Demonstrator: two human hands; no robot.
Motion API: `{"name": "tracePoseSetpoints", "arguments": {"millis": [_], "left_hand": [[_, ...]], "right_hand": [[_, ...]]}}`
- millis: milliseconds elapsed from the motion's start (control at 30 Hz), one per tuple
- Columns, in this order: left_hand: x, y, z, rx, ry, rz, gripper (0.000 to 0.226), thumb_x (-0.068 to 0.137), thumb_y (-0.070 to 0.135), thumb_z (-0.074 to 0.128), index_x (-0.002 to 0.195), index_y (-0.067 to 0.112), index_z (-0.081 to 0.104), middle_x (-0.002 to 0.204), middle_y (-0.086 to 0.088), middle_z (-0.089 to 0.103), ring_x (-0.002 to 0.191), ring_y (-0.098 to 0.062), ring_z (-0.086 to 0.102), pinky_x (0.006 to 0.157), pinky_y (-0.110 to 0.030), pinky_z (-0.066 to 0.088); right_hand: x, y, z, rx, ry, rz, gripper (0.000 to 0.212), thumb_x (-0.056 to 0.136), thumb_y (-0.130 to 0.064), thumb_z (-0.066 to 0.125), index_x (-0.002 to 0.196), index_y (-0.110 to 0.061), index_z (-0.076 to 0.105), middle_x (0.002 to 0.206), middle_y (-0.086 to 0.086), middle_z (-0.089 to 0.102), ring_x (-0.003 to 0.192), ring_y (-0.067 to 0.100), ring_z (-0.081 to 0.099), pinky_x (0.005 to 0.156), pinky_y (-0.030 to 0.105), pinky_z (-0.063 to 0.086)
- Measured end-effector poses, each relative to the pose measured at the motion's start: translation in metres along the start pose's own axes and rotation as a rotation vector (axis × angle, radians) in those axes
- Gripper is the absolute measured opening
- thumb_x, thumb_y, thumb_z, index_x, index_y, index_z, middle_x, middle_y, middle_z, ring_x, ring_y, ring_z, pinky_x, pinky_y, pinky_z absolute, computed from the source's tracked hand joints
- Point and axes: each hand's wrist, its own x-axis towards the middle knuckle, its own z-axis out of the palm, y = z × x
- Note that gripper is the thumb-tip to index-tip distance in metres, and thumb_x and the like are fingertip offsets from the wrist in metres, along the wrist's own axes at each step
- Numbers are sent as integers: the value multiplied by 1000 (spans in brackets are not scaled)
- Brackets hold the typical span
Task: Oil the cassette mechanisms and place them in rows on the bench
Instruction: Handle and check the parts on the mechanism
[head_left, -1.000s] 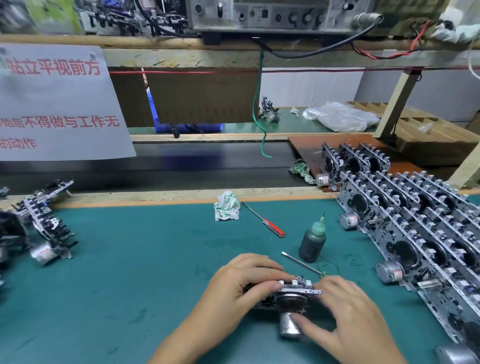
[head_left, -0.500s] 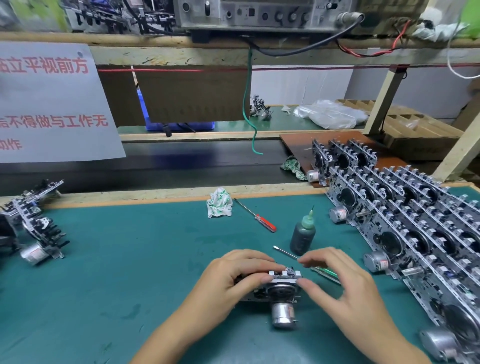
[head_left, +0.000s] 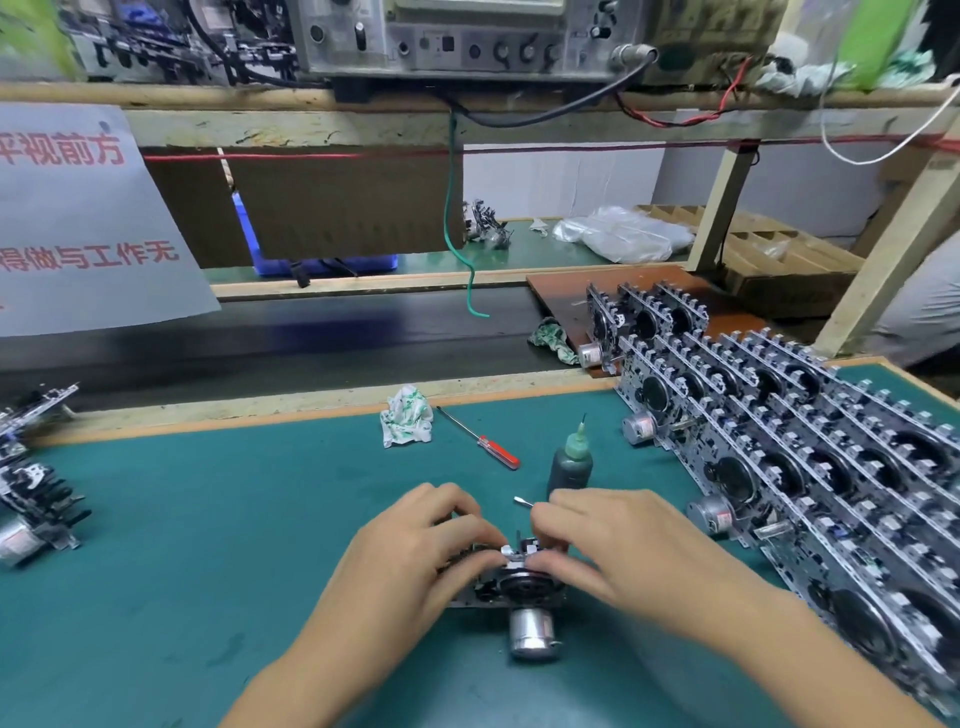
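Your right hand has moved back onto the mechanism mid-bench, both hands now pinching its top edge, left hand steadying, so oiling isn't done; bottle untouched, rows wait at right.

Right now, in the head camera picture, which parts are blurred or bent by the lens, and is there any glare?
Head view: the wide lens bows the wooden shelf and its post. The conveyor belt shows a smeared streak. Both hands, left hand and right hand, look slightly soft. Small bright glints sit on the motor can; lighting is otherwise even, with soft shadows.
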Motion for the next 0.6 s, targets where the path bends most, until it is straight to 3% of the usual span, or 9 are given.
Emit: {"name": "tracePoseSetpoints", "arguments": {"millis": [100,167,333,433,600], "left_hand": [[16,8,-5,50,-29,124,29,91,40,47,85,24,70,84,12,55,72,-7,52,59,-24,45],[39,18,-8,65,-40,229,30,92,39,46,86,22,71,84,9,58,75,-9,53,65,-22,43],[124,67,-3,-20,-104,433,23,90,37,58,90,19,73,85,4,62,80,-11,50,70,-22,42],[178,109,15,-65,-128,515,13,87,29,66,94,19,73,90,3,63,83,-15,51,70,-37,48],[245,175,67,-38,-70,640,18,91,29,63,104,21,71,100,3,65,94,-19,55,80,-35,45]], "right_hand": [[-8,9,-10,27,-46,-19,29,90,-57,21,83,-31,32,81,-5,50,73,18,50,57,31,30],[-20,16,-23,94,-6,22,25,95,-55,28,80,-34,26,72,-10,43,67,13,44,58,28,31],[-70,46,-78,207,202,224,31,91,-47,44,69,-28,33,54,-10,39,50,5,38,50,15,30],[-107,75,-109,110,330,327,30,89,-48,41,68,-27,36,56,-2,41,48,6,34,49,15,28],[-168,126,-139,-39,428,492,30,87,-47,40,67,-25,38,69,-1,52,49,6,40,50,13,31]]}}
